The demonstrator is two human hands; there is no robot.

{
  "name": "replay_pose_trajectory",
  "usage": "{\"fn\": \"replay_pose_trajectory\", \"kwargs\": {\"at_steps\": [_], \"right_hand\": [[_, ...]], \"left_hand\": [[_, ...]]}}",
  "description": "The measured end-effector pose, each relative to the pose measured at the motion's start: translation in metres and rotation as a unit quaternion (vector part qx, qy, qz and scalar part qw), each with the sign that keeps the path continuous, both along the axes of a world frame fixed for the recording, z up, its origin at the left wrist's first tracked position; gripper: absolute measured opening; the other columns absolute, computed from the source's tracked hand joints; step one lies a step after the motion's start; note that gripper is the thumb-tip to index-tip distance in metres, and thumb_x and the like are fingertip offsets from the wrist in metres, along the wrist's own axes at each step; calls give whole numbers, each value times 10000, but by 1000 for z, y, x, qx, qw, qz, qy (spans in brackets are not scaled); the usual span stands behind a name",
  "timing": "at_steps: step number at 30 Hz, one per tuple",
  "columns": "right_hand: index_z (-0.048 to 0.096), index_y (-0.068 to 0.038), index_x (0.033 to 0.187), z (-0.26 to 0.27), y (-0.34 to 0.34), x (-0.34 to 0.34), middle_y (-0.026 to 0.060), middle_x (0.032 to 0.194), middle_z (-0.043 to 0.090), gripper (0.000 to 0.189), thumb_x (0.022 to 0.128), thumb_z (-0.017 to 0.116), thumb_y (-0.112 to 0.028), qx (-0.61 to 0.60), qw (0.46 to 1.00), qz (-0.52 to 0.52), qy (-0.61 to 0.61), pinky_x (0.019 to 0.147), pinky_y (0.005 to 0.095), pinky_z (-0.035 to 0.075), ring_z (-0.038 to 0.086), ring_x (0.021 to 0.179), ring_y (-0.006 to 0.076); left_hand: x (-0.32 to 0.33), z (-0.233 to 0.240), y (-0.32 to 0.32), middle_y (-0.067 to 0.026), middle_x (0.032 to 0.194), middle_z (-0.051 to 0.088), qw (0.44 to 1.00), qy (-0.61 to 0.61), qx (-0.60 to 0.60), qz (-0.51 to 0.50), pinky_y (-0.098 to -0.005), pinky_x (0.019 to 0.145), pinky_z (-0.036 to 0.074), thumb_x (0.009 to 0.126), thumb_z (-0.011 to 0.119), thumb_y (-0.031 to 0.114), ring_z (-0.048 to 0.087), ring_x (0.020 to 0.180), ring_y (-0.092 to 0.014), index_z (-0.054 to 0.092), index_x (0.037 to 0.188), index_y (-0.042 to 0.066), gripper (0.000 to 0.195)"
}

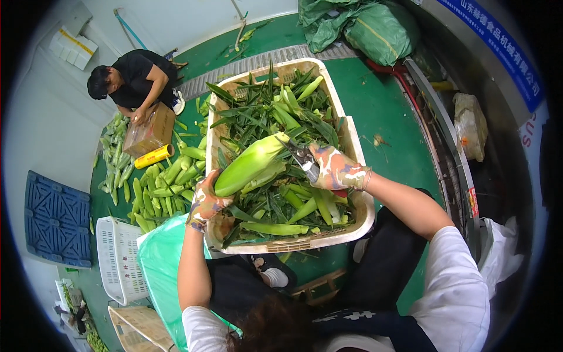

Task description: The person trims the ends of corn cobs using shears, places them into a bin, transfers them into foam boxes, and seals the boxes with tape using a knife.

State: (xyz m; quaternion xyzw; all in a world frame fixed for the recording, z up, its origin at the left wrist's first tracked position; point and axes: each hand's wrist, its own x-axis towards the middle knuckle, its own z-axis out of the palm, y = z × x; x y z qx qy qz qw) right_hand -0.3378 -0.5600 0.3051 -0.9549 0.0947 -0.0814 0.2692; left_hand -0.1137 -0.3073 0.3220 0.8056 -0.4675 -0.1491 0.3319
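My left hand (207, 201), in a camouflage-patterned glove, grips the lower end of a green ear of corn in its husk (250, 166). In my right hand (338, 168), gloved alike, is a pair of pruning shears (302, 158), its blades at the upper right end of the ear. Whether the blades touch the husk I cannot tell. Below both hands stands a large white plastic crate (357, 136) full of cut husks, leaves and stalk pieces (281, 112).
Husked ears (169, 180) lie piled on the floor left of the crate. Beyond them a person (140, 81) sits at a cardboard box (151, 130) beside a yellow roll (154, 156). A white basket (121, 264) stands at lower left, green sacks (380, 33) at the top.
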Motion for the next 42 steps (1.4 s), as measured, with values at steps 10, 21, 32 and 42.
{"fn": "replay_pose_trajectory", "kwargs": {"at_steps": [10,21,32,42], "right_hand": [[483,20,851,11,-19,-16,196,652,567,308,746,583,-252,31,999,-13,10,520,386,459,587,572,314],[494,-49,983,3,24,18,33,860,536,504,666,800,-293,323,944,-36,-60,681,264,441,505,774,108],[385,10,1203,3,115,7,175,1117,555,733,682,787,-314,359,925,-121,36,908,322,461,549,1043,234],[433,28,1202,-45,88,25,133,1046,563,797,639,773,-421,498,847,58,176,859,286,427,528,945,207]], "left_hand": [[24,3,43,-149,1035,601,981,100,33,-160,-342,861,453,579,776,349,590,958,-239,502,1138,-29,729],[-13,74,-55,-126,1105,546,887,-437,-37,-145,-449,990,328,567,712,154,434,1122,-328,564,1135,200,589],[-53,-29,-34,-110,991,625,901,348,-243,87,-272,776,481,815,675,314,601,894,-180,363,1213,-26,609],[-57,-3,-5,-117,990,591,920,363,-133,56,-266,732,487,737,702,187,590,833,-158,320,1251,-63,687]]}}
